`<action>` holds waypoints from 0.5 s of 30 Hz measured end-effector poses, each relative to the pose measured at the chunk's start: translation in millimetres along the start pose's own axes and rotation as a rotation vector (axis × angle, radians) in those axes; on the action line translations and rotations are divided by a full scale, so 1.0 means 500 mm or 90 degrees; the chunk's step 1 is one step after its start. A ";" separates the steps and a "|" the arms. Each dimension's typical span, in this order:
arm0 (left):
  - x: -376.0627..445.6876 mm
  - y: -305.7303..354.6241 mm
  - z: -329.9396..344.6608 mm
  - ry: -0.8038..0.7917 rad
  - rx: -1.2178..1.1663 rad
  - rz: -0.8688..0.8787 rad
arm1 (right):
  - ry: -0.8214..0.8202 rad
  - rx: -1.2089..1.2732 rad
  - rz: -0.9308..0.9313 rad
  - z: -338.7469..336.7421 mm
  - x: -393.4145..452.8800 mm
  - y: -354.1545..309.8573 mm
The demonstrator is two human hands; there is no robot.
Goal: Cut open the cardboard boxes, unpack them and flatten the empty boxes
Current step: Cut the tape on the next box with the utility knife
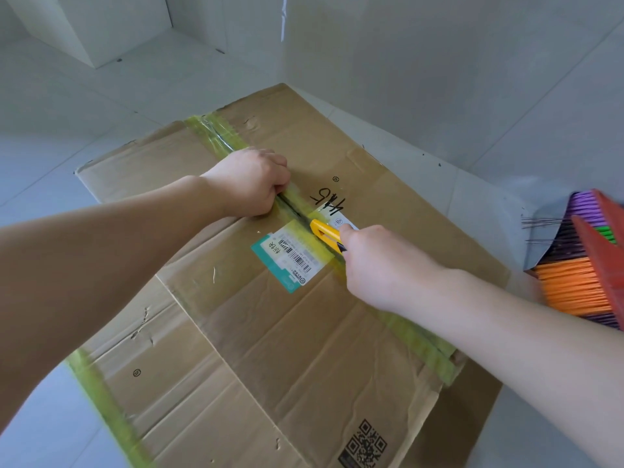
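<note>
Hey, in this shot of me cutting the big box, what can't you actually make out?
- Head view: blade of the yellow utility knife, hidden under the right hand.
- Fingertips of the left hand, curled under on the taped seam.
- Contents of the brown cardboard box, flaps closed.
- White shipping label: print too small.

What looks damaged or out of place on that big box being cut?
The cardboard box is battered: small punctures and creases mark its near left flap, and the bottom right edge is crumpled. The shipping label sits across the taped seam, right where the yellow knife in the right hand is cutting.
</note>
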State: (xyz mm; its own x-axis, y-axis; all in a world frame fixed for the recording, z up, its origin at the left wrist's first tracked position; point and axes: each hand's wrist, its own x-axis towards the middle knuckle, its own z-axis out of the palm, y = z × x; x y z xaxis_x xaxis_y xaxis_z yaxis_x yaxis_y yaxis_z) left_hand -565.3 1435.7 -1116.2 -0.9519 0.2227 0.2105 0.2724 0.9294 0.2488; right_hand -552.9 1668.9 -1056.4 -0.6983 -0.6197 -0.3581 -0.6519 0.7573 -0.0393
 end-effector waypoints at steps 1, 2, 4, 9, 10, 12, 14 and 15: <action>-0.002 0.007 0.002 0.002 -0.004 0.012 | 0.000 -0.006 -0.003 -0.002 0.001 0.002; -0.007 0.014 0.006 0.009 -0.009 0.027 | -0.001 -0.013 -0.005 -0.004 0.003 0.003; -0.022 0.025 0.013 0.024 -0.026 0.043 | -0.010 -0.016 -0.008 -0.006 0.005 -0.001; -0.022 0.030 0.019 0.023 -0.056 0.029 | -0.029 -0.036 -0.008 -0.007 -0.017 -0.001; -0.021 0.030 0.020 0.027 -0.051 0.029 | -0.029 -0.035 -0.006 -0.011 -0.016 -0.003; -0.022 0.029 0.021 0.039 -0.050 0.028 | -0.038 -0.033 -0.003 -0.021 -0.007 -0.015; -0.022 0.028 0.022 0.046 -0.055 0.029 | -0.044 -0.029 -0.003 -0.028 -0.002 -0.025; -0.021 0.028 0.022 0.047 -0.054 0.032 | -0.041 -0.028 -0.003 -0.028 -0.004 -0.023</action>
State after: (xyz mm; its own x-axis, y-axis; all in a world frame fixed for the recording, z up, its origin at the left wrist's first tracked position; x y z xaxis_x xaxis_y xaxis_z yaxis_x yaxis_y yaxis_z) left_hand -552.9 1449.6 -1125.4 -0.9249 0.2430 0.2923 0.3331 0.8886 0.3152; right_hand -547.9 1658.4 -1042.4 -0.6751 -0.6081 -0.4176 -0.6691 0.7432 -0.0006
